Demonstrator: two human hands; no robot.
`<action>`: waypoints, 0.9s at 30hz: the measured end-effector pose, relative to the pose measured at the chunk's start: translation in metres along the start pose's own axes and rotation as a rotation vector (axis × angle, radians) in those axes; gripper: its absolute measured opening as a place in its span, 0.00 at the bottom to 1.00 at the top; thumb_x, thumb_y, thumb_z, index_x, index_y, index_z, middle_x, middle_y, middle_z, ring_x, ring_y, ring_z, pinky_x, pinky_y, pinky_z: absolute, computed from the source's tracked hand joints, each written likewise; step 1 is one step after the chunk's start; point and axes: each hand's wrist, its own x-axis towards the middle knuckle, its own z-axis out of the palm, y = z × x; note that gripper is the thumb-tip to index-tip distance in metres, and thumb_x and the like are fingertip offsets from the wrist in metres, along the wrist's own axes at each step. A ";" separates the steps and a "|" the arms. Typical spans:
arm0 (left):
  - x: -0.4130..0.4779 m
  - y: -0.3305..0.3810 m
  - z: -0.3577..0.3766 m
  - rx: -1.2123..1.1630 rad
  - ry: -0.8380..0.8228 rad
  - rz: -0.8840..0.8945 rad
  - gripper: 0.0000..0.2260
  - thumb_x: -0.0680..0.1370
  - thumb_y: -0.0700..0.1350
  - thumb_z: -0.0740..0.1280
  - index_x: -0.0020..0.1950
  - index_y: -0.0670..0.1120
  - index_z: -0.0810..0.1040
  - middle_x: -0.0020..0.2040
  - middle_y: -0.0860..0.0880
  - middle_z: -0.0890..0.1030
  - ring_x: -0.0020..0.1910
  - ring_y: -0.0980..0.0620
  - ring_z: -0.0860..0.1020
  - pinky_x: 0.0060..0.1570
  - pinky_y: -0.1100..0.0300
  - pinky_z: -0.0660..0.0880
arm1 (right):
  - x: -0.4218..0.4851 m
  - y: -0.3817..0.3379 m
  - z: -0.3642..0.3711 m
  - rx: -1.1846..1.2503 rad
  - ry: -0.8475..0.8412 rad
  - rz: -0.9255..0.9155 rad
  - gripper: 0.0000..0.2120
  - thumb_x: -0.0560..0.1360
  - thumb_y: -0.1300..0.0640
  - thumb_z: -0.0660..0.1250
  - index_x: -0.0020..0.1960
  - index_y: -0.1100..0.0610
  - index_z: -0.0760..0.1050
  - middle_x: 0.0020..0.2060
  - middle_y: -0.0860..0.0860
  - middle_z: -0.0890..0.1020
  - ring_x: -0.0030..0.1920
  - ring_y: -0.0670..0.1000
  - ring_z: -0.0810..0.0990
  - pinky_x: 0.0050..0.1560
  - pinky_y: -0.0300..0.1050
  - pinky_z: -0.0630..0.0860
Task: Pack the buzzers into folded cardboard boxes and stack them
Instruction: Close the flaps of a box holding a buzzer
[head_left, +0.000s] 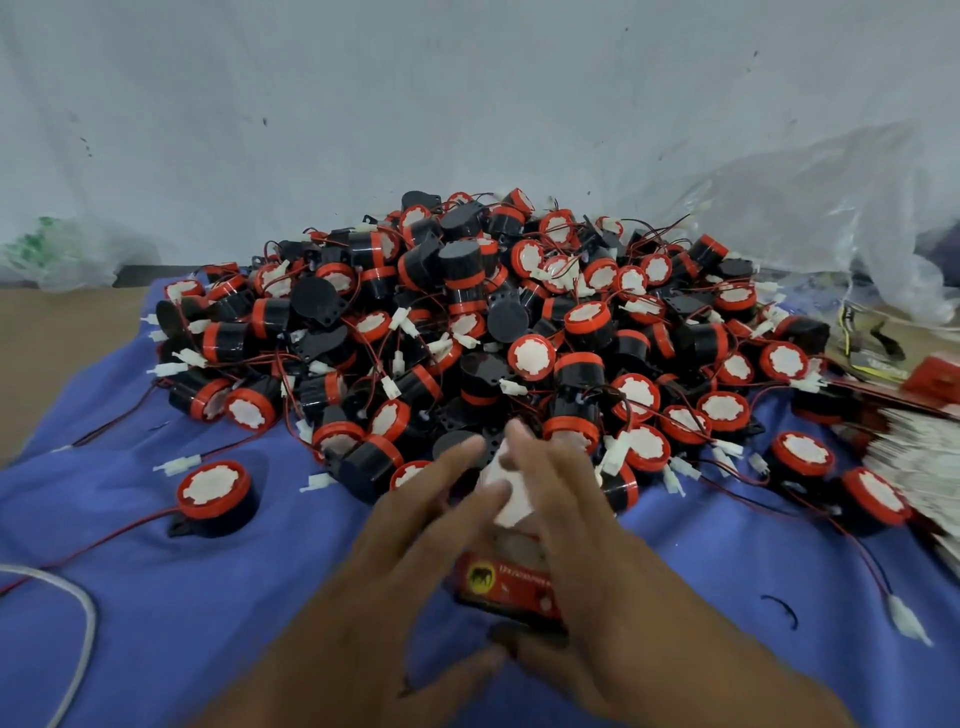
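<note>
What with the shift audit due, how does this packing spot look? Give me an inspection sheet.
Surface: blue cloth spread over a brown surface.
Job's things: large heap of black-and-red buzzers; one loose buzzer apart at left; red box between the hands; what look like flat boxes at the right edge.
Clutter: clear plastic bags at right; green-printed bag at left.
Hands: right hand grips the red box; left hand touches its white flap.
Cables: red-and-black leads with white connectors trail from buzzers; white cord near left.
Surroundings: pale wall behind.
</note>
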 end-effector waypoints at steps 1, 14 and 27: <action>-0.005 -0.001 -0.001 0.003 -0.044 0.039 0.30 0.80 0.62 0.63 0.79 0.55 0.60 0.80 0.48 0.58 0.77 0.54 0.62 0.70 0.65 0.65 | -0.002 0.000 0.003 -0.098 -0.020 -0.110 0.47 0.77 0.51 0.66 0.77 0.35 0.32 0.72 0.38 0.53 0.51 0.38 0.74 0.50 0.44 0.81; -0.036 -0.040 0.021 0.634 0.144 0.016 0.31 0.67 0.68 0.62 0.49 0.41 0.85 0.48 0.43 0.82 0.55 0.43 0.72 0.56 0.45 0.68 | -0.027 0.020 0.015 -0.598 0.184 -0.122 0.09 0.74 0.51 0.69 0.46 0.56 0.83 0.50 0.52 0.83 0.46 0.54 0.80 0.49 0.45 0.75; -0.045 -0.037 0.023 -0.118 -0.101 -0.278 0.26 0.68 0.74 0.65 0.65 0.74 0.66 0.63 0.74 0.66 0.59 0.72 0.68 0.54 0.78 0.65 | -0.026 0.036 -0.010 0.238 0.003 0.240 0.12 0.73 0.36 0.69 0.43 0.45 0.77 0.44 0.44 0.78 0.43 0.47 0.78 0.42 0.33 0.71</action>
